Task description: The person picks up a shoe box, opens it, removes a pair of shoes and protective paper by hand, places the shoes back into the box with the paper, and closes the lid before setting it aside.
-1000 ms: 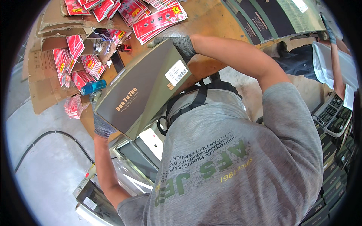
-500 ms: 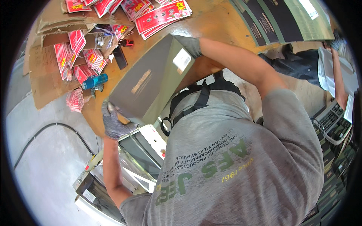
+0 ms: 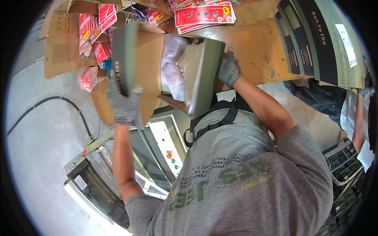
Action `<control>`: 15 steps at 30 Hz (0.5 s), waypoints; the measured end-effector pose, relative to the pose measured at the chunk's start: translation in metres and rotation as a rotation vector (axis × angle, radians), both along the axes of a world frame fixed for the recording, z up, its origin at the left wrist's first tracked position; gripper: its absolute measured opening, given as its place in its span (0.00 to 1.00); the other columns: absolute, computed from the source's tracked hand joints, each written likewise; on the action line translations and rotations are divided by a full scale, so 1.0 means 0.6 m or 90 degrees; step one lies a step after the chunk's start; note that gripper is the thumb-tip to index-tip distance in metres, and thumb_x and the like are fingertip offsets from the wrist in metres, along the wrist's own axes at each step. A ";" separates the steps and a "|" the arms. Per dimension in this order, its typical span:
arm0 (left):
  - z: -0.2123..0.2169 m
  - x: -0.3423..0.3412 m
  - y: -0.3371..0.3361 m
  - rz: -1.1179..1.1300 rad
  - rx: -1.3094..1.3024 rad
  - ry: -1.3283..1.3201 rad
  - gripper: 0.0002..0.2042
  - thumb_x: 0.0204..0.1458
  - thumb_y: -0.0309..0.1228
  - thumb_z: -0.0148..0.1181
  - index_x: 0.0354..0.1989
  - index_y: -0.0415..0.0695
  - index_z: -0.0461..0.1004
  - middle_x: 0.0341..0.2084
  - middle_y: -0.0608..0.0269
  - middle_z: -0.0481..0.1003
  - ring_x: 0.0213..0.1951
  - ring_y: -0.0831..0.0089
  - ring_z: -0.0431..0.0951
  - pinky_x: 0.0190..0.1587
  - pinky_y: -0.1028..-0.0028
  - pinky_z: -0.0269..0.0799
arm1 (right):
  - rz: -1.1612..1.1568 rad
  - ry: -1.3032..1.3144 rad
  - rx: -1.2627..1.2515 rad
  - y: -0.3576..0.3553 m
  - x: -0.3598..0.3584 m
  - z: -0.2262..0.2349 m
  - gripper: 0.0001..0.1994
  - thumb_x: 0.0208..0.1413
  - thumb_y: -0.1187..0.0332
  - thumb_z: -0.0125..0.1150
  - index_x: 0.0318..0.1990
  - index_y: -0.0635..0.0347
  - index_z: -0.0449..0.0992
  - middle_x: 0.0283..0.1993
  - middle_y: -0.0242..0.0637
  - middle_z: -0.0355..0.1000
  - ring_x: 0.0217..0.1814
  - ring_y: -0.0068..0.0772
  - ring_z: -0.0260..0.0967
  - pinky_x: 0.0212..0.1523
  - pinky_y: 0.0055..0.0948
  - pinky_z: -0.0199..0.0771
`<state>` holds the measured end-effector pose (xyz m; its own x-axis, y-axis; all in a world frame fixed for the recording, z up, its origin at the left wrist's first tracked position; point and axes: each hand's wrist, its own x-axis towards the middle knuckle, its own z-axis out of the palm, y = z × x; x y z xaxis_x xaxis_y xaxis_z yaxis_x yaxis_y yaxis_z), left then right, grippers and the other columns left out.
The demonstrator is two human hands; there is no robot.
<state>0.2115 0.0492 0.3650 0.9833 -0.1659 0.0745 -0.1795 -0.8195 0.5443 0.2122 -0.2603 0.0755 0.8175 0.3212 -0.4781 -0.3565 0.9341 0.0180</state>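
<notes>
Head view, 1 item in hand: an open cardboard box (image 3: 155, 74), olive-green outside and plain brown inside, held tilted over the near edge of the wooden bench (image 3: 260, 51) and partly over the machine cabinet (image 3: 157, 145) below it. The left hand (image 3: 123, 100), in a grey knit glove, is wrapped tight around the box's left flap or wall; the right hand (image 3: 229, 70), gloved alike, is pressed flat and fairly wide against the outside of the right wall. Contents: white crumpled wrapping (image 3: 173, 63) and a pale rounded piece whose kind cannot be told. Handling, as a judgement: the board looks stiff yet thin, likely to flex or tear at a flap, so the walls and bottom corners are the safer holds; the load seems light to moderate, and loose contents may slide toward the low side. The knit gloves should grip the matt board well. Also on the bench: a stack of red printed packets (image 3: 204, 15) at the far edge, smaller red packets (image 3: 94, 27) on flattened brown cardboard (image 3: 59, 55) at the far-left corner, and flat dark-and-green cartons (image 3: 315, 39) at the right edge. A black cable (image 3: 47, 106) lies on the grey floor at left.
</notes>
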 end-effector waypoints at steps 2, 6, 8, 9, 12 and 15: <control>0.009 0.026 0.031 0.022 -0.226 0.060 0.43 0.52 0.52 0.67 0.70 0.37 0.59 0.58 0.54 0.71 0.58 0.64 0.73 0.61 0.61 0.69 | -0.067 0.037 -0.197 -0.021 0.035 -0.071 0.32 0.66 0.39 0.47 0.64 0.56 0.70 0.60 0.43 0.73 0.60 0.42 0.71 0.64 0.37 0.69; -0.068 -0.022 0.278 0.252 -0.448 0.332 0.35 0.55 0.58 0.60 0.62 0.42 0.69 0.52 0.59 0.76 0.52 0.66 0.78 0.55 0.65 0.76 | 0.205 -0.063 -0.613 -0.022 0.023 -0.044 0.30 0.68 0.44 0.47 0.64 0.59 0.70 0.59 0.48 0.73 0.62 0.48 0.69 0.65 0.40 0.66; -0.140 -0.057 0.383 0.337 -0.520 0.389 0.31 0.57 0.59 0.58 0.57 0.44 0.73 0.48 0.61 0.78 0.48 0.66 0.80 0.50 0.65 0.79 | 0.226 -0.208 -0.998 -0.017 0.002 -0.030 0.32 0.67 0.44 0.45 0.65 0.63 0.67 0.60 0.55 0.71 0.62 0.54 0.69 0.64 0.42 0.66; -0.162 -0.067 0.381 0.371 -0.566 0.415 0.28 0.57 0.57 0.58 0.54 0.46 0.74 0.45 0.62 0.78 0.46 0.68 0.80 0.48 0.66 0.79 | 0.231 -0.279 -1.197 -0.020 -0.013 -0.021 0.33 0.67 0.45 0.45 0.66 0.65 0.65 0.60 0.58 0.70 0.62 0.56 0.68 0.64 0.44 0.67; -0.236 -0.107 0.408 0.516 -0.588 0.405 0.21 0.59 0.52 0.59 0.49 0.48 0.77 0.40 0.64 0.80 0.41 0.69 0.81 0.43 0.68 0.79 | 0.316 -0.280 -1.196 -0.026 -0.022 0.023 0.29 0.68 0.50 0.43 0.68 0.61 0.62 0.62 0.61 0.68 0.65 0.61 0.65 0.65 0.47 0.64; -0.306 -0.117 0.436 0.568 -0.170 0.439 0.23 0.59 0.51 0.59 0.50 0.43 0.76 0.41 0.57 0.80 0.42 0.63 0.81 0.47 0.65 0.78 | 0.373 -0.292 -1.218 -0.024 -0.022 0.038 0.29 0.69 0.50 0.42 0.69 0.61 0.61 0.62 0.59 0.68 0.64 0.60 0.66 0.65 0.47 0.64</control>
